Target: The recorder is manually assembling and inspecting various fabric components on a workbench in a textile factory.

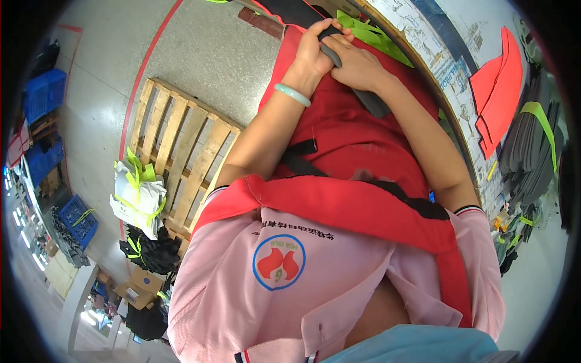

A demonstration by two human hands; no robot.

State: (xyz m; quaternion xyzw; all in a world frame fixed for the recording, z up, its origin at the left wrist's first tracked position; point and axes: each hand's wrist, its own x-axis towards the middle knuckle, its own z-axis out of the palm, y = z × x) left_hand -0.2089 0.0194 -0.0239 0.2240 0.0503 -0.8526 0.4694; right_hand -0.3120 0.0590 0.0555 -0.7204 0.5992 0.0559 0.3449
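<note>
My left hand (316, 51), a pale green bangle (293, 95) on its wrist, is closed round a dark grey strip (330, 54) in front of my red apron. Against it, my right hand (356, 62) has its fingers bent over the same bundle. A wider dark grey end (372, 104) hangs below the right hand; whether it belongs to the same strip is hidden. Bright yellow-green strips (375, 41) lie just beyond my hands. A black piece with a red edge (290, 11) shows at the top, near the left fingertips.
On my right runs a worktable (445, 72) with red cut pieces (499, 88) and a tied stack of dark grey pieces (532, 142). To my left are a wooden pallet (184, 148), a white bundle (140, 196), a black bundle (151, 251), a cardboard box (142, 287) and blue crates (45, 94).
</note>
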